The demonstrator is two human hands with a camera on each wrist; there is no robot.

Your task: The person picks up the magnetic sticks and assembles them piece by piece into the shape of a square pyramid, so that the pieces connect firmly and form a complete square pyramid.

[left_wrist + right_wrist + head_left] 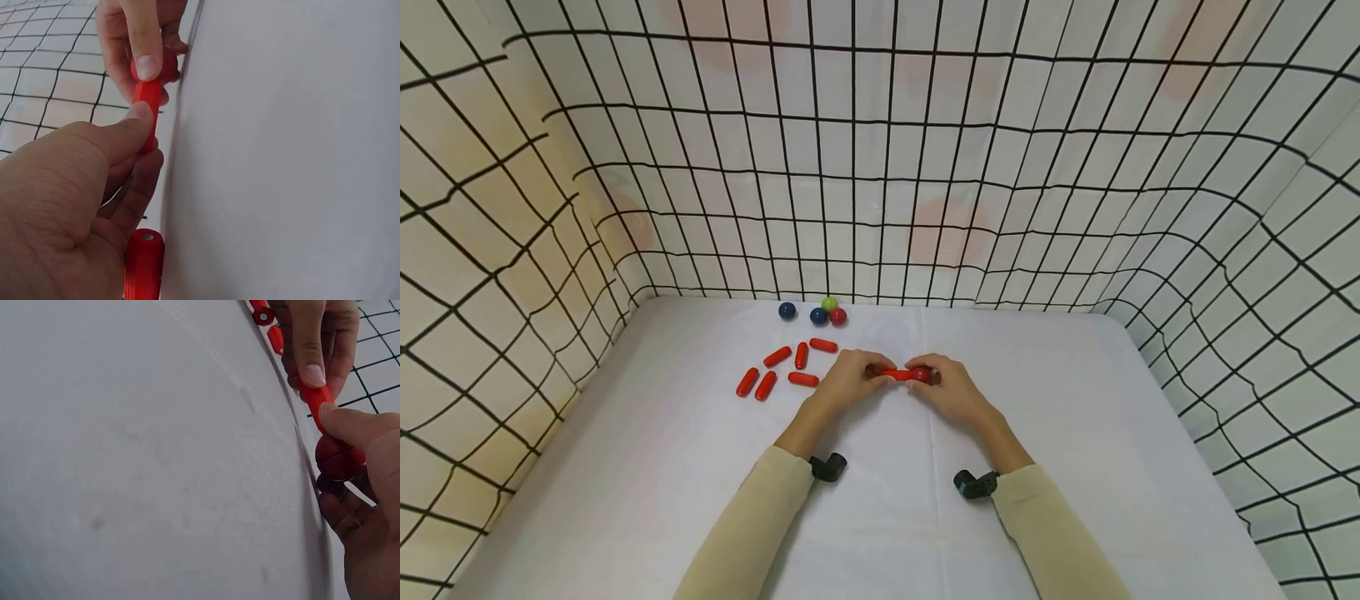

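Observation:
Above the middle of the table, both hands meet at a red magnetic rod [901, 375] joined to or touching a red ball [919, 374]. The left hand [850, 379] pinches the rod between thumb and fingers. From the other side, the right hand [955, 392] grips around the ball, its thumb lying along the rod's end in the right wrist view. A small dark round thing [328, 483] shows under the ball by the right fingertips; its kind is unclear. Fingers hide the rod's left end.
Several loose red rods [778, 357] lie left of the hands. Behind them sit two dark blue balls [787, 311], a green ball [830, 303] and another red ball [838, 317]. Black wire mesh [880, 175] encloses the white table [1075, 417] at back and sides.

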